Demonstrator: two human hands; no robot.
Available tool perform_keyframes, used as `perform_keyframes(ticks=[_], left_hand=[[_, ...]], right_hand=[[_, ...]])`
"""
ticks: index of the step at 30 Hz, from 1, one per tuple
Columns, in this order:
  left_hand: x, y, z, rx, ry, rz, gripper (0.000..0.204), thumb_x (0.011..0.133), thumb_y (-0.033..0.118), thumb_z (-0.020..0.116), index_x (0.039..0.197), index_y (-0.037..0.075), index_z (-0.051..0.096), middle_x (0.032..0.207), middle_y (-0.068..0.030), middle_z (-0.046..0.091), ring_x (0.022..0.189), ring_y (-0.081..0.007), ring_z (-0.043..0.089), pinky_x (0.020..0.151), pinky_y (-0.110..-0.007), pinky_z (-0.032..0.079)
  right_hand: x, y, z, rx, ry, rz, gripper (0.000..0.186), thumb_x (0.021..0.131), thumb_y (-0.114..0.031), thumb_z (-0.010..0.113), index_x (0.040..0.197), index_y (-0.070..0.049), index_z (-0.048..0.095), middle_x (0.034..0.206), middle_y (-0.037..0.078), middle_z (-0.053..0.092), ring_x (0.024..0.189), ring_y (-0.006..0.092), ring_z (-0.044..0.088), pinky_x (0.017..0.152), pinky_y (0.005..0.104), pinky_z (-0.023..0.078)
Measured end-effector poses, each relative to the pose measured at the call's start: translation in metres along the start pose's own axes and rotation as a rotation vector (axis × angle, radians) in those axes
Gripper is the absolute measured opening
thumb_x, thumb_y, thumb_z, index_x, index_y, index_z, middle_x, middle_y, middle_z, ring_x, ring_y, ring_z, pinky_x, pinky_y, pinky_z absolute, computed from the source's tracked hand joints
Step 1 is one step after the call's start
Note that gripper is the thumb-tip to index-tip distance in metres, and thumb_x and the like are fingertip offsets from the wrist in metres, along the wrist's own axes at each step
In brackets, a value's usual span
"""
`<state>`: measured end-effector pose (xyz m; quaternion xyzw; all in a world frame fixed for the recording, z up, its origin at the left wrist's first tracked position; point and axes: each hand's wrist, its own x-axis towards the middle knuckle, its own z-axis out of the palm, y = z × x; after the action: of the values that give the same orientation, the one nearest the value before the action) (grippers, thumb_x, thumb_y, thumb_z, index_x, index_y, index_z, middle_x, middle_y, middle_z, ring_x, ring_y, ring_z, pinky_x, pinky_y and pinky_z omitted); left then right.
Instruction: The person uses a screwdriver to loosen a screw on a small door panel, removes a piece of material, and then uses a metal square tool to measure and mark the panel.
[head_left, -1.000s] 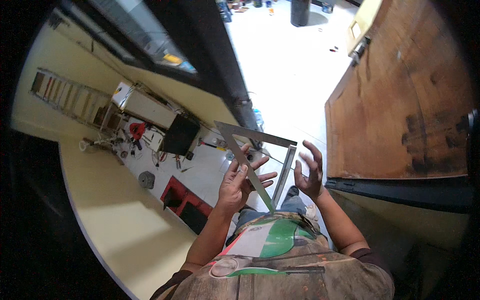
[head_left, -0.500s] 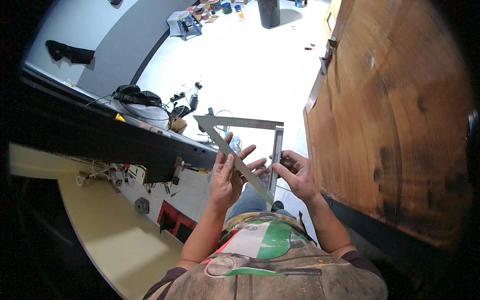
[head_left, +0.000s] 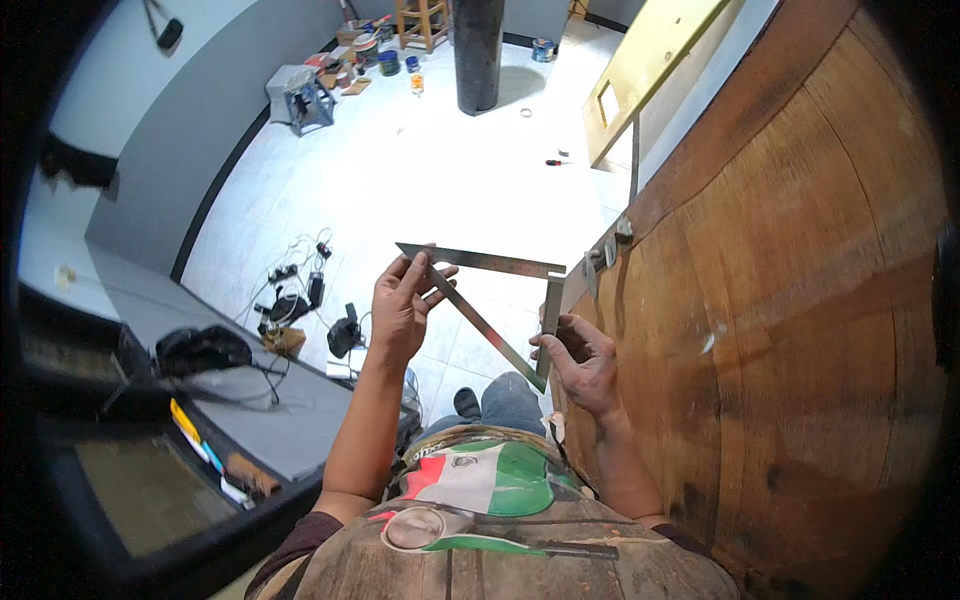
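I hold a triangular metal square [head_left: 480, 258], with a marked top edge, a long diagonal and a thicker upright side. My left hand [head_left: 402, 305] pinches it near the upper left corner, thumb over the diagonal, some fingertips showing behind. My right hand [head_left: 588, 368] is closed on the upright side at the right, thumb in front. A brown wooden door panel [head_left: 760, 320] with metal hardware [head_left: 622, 233] along its edge stands just to the right of that hand. Below the square are my jeans and a dark shoe.
Cables [head_left: 290, 305] and black devices lie on the white tiled floor [head_left: 230, 240] at left, beside a ledge [head_left: 300, 430] bearing a black bag [head_left: 200, 350]. Farther back stand a black column [head_left: 475, 60], paint cans [head_left: 388, 62], stools and a pale yellow panel [head_left: 650, 60] at right.
The view has swung toward the room and wooden panel. My left hand has moved up to the square's upper left corner; my right hand, apart a second ago, has closed on its upright side.
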<state>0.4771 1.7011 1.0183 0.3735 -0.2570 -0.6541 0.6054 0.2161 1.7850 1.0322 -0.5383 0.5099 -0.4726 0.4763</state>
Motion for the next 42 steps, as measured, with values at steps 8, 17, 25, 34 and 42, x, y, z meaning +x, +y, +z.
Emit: perform_keyframes(ticks=[8,17,25,34,42], left_hand=[[0.176,-0.017,0.067,0.169,-0.115,0.018,0.014,0.102,0.016,0.067,0.101,0.002,0.067,0.091,-0.0088,0.072,0.083,-0.0181,0.07,0.083,-0.036,0.058],[0.349,-0.022,0.111,0.325,-0.204,-0.073,0.027,0.104,0.021,0.062,0.113,-0.004,0.068,0.102,-0.0136,0.074,0.096,-0.0229,0.073,0.092,-0.037,0.057],[0.57,-0.018,0.103,0.474,-0.27,-0.287,0.056,0.105,0.027,0.055,0.152,0.0,0.041,0.149,-0.0226,0.053,0.13,-0.0339,0.061,0.112,-0.043,0.045],[0.852,0.046,0.119,0.67,-0.382,-0.35,0.052,0.104,0.03,0.058,0.146,-0.001,0.049,0.142,-0.0208,0.059,0.125,-0.0292,0.064,0.109,-0.039,0.047],[1.037,0.039,0.169,0.713,-0.485,-0.366,0.048,0.105,0.028,0.058,0.143,-0.001,0.053,0.138,-0.0178,0.062,0.122,-0.0262,0.065,0.106,-0.036,0.048]], right_hand=[[0.142,0.057,-0.031,0.445,0.093,0.055,0.022,0.1,-0.008,0.065,0.118,0.005,0.063,0.109,0.015,0.074,0.102,0.0213,0.072,0.091,0.034,0.057],[0.306,0.091,-0.037,0.627,0.294,0.086,0.018,0.104,-0.008,0.062,0.113,0.007,0.065,0.107,0.016,0.074,0.098,0.0228,0.073,0.093,0.0359,0.059],[0.474,0.168,-0.103,0.534,1.035,0.108,0.028,0.106,-0.024,0.061,0.115,0.003,0.062,0.111,0.017,0.071,0.097,0.0301,0.074,0.087,0.0393,0.062],[0.644,0.158,-0.141,0.259,1.257,0.156,0.032,0.106,-0.024,0.06,0.119,0.005,0.06,0.113,0.02,0.07,0.101,0.0317,0.073,0.094,0.0404,0.06],[0.83,0.231,-0.145,0.084,1.389,0.199,0.025,0.104,-0.017,0.063,0.111,0.007,0.064,0.102,0.013,0.07,0.086,0.028,0.076,0.079,0.0317,0.058]])
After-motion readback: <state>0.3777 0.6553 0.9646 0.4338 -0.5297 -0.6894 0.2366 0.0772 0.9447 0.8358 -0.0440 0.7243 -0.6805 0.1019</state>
